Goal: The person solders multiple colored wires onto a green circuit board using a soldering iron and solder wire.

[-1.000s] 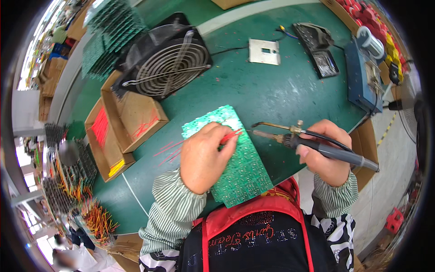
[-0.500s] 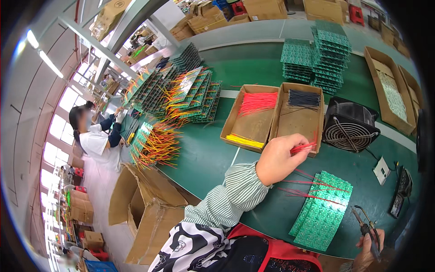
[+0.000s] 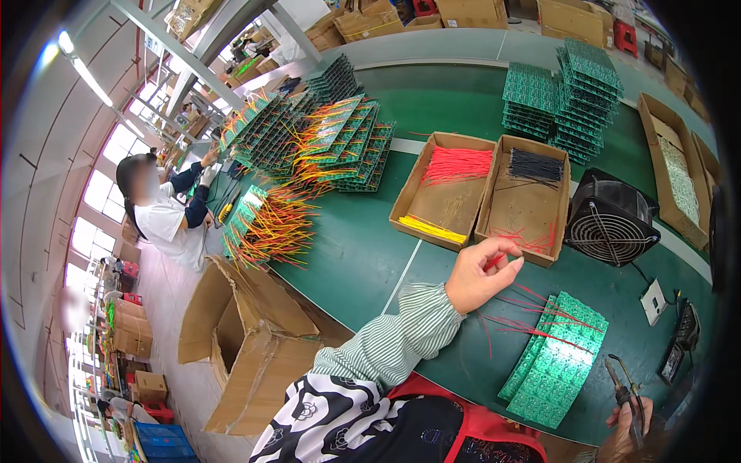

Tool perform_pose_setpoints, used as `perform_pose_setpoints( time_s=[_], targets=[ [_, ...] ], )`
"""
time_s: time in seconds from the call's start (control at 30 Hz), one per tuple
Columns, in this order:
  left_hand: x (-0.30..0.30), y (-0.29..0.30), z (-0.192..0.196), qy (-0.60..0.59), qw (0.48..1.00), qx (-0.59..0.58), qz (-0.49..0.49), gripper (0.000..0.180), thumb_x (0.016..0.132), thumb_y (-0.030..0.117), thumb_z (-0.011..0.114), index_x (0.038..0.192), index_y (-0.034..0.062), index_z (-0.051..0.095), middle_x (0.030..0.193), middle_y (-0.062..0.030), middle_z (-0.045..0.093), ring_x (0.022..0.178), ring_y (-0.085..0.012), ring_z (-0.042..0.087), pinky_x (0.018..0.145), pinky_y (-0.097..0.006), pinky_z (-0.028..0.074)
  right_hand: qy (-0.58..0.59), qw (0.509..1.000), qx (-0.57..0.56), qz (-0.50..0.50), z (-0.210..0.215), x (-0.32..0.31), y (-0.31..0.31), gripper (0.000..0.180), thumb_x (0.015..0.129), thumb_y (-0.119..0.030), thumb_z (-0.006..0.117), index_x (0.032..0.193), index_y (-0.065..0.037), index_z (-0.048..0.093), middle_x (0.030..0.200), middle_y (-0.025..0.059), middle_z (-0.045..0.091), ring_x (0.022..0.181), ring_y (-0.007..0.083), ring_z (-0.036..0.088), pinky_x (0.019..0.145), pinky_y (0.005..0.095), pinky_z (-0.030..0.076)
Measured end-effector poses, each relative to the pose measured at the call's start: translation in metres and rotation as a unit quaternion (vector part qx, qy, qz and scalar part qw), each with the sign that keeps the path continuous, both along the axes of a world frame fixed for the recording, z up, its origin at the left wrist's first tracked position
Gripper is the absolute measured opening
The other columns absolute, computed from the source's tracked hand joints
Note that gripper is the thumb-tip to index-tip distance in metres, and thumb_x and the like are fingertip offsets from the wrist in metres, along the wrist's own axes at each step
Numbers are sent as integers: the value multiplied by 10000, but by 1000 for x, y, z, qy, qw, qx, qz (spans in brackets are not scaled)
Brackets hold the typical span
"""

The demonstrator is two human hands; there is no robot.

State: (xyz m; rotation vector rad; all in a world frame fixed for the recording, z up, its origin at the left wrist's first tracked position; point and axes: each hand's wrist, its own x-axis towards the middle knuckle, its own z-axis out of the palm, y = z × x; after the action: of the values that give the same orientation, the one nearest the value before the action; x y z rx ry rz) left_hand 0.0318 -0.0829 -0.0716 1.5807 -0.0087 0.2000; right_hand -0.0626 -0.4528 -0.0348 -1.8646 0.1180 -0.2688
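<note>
My left hand (image 3: 480, 279), in a striped sleeve, is curled closed in front of the cardboard trays, with a little red wire (image 3: 494, 262) showing between its fingers. How many wires it holds is hidden. My right hand (image 3: 624, 426), at the lower right, grips a soldering iron (image 3: 631, 409) with a thin curved tube beside its tip. Between the hands, overlapping green circuit boards (image 3: 559, 363) lie on the table, red wires (image 3: 540, 333) stretching across them to the left. More red wires (image 3: 532, 241) lie loose at the near end of the right tray.
The left tray (image 3: 440, 208) holds red and yellow wires; the right tray (image 3: 515, 202) also has black ones. A black fan (image 3: 612, 220) stands right of them. Board stacks (image 3: 590, 100) rise behind, and wired boards (image 3: 340, 147) at left. A co-worker (image 3: 166, 201) sits beyond an open carton (image 3: 255, 355).
My left hand has drawn back slightly from the right tray, and red wires now lie at its near end. Fewer show in my fingers. The view has shifted a little.
</note>
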Motion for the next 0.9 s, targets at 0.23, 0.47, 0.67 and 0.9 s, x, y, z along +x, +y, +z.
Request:
perform_pose_setpoints(
  time_s=[0.23,0.47,0.67,0.9],
  targets=[
    [-3,0,-3,-2,1000,15,19,98,850,73,645,935,32,618,649,98,468,555,13,360,492,-174,291,-10,998,55,5,-4,-3,-8,237,811,-144,683,904,37,562,670,134,612,546,180,574,540,282,477],
    [9,46,35,77,935,311,-150,334,922,293,552,1097,8,549,908,-124,616,823,-218,598,746,-318,480,69,995,56,-46,12,-5,8,210,784,-122,653,891,7,527,658,81,581,515,119,541,482,218,444],
    [5,53,64,86,791,572,-200,184,910,166,519,898,14,622,729,-111,629,696,-294,618,609,-374,477,91,990,94,-54,6,-3,9,173,749,-27,630,875,32,527,677,104,602,540,121,578,510,225,480],
    [-14,46,65,-12,529,823,-209,47,736,98,609,744,85,654,670,-102,622,665,-283,623,561,-375,492,73,992,96,-46,7,-8,-2,180,732,-25,628,870,40,531,689,116,619,540,120,585,510,232,488]
  ],
)
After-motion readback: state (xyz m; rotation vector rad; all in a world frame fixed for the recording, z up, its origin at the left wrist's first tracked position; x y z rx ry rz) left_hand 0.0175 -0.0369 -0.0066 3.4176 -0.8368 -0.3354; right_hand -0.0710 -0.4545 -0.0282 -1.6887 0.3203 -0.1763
